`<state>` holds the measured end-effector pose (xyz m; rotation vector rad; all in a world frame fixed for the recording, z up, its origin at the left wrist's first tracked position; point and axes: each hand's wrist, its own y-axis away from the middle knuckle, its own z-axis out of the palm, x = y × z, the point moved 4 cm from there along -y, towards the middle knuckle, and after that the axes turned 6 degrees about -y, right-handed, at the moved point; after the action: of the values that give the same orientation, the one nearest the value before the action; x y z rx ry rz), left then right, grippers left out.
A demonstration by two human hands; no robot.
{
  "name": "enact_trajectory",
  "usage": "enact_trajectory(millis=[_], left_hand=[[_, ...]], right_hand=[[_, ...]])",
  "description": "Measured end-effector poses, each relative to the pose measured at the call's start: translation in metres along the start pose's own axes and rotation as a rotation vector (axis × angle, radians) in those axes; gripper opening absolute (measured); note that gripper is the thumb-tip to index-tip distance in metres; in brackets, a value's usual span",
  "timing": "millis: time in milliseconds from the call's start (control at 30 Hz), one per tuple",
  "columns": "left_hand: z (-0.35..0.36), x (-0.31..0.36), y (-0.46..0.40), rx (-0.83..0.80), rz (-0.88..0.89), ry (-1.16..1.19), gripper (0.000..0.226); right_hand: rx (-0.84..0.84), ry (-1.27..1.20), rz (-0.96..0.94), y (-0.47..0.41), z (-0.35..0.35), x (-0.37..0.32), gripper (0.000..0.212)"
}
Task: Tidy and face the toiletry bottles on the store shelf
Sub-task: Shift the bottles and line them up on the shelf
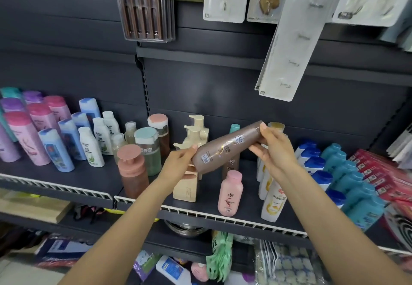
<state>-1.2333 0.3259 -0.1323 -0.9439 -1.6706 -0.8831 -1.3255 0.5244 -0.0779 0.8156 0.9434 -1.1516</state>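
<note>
A brown bottle (225, 147) is held in the air above the shelf (66, 173), just above the pink bottle (230, 193) standing near the front rail. Its long axis is tilted: the base points down-left, the cap end up-right, with the label side (white script, a small barcode patch) turned toward the camera. The base is gripped by the left hand (180, 162), fingers curled around it, thumb on top. The cap end is pinched by the right hand (275, 151), thumb above and fingers pressed together beneath. Both forearms are raised from below. Right of the pink bottle a white and yellow bottle (273, 202) is seen.
</note>
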Motion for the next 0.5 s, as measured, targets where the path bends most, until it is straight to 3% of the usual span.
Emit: enact_trajectory(millis=[100,233,400,500], left_hand=[[0.003,0.005,0.009,-0.075,-0.055,0.164,0.028],[0.005,0.012,0.019,-0.010,-0.003,0.309,0.022],[0.006,0.016,0.026,0.090,0.037,0.303,0.022],[0.006,0.015,0.026,0.049,-0.010,0.379,0.027]], right_hand=[[-0.005,-0.040,-0.006,0.004,-0.001,-0.003,0.015],[-0.026,-0.094,0.014,0.002,0.002,-0.012,0.014],[-0.001,0.043,-0.017,0.004,0.007,-0.015,0.026],[0.049,-0.007,-0.041,0.006,0.004,-0.013,0.027]])
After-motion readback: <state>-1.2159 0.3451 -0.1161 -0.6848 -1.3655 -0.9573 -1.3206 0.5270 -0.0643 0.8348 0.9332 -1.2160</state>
